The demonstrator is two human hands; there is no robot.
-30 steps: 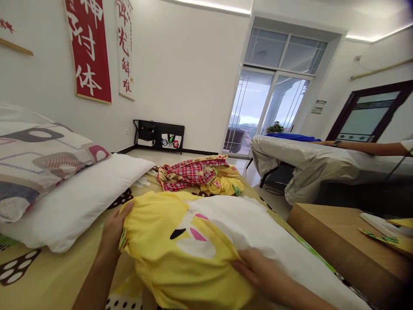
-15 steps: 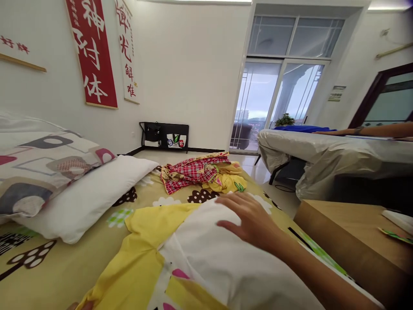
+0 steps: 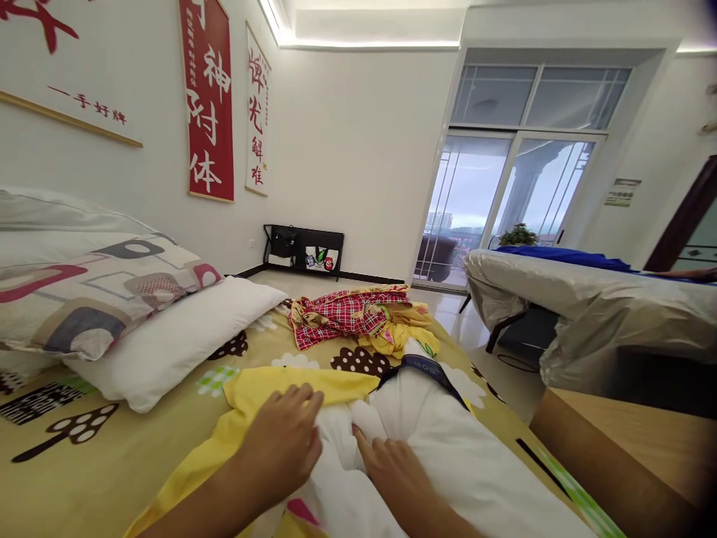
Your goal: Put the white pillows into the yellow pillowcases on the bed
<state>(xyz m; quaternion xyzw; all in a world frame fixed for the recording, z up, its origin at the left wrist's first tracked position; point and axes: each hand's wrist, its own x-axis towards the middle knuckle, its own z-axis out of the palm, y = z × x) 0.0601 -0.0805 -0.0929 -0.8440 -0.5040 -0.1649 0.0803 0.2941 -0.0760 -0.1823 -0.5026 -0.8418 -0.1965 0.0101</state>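
Note:
A plump white pillow [image 3: 464,456] with a dark lettered band across its far end lies in front of me on the bed. Under and left of it spreads a yellow pillowcase [image 3: 246,392], with a white and pink patterned part near me. My left hand [image 3: 285,433] has its fingers curled against the pillow's left side, above the yellow cloth; its fingertips are hidden. Fingers bent, my right hand [image 3: 395,467] grips the pillow's middle, where the white surface is bunched into deep folds between both hands.
Crumpled red plaid and yellow cloth [image 3: 352,314] lies farther up the patterned bed sheet [image 3: 184,441]. At left are another white pillow [image 3: 184,336] and a patterned pillow [image 3: 112,291]. A wooden cabinet [image 3: 632,433] and a plastic-covered table [image 3: 560,280] stand at right.
My left hand has come up from the bottom edge onto the pillow. The right hand, spread over it before, now grips its middle. The pillow's dark-banded end has come into view.

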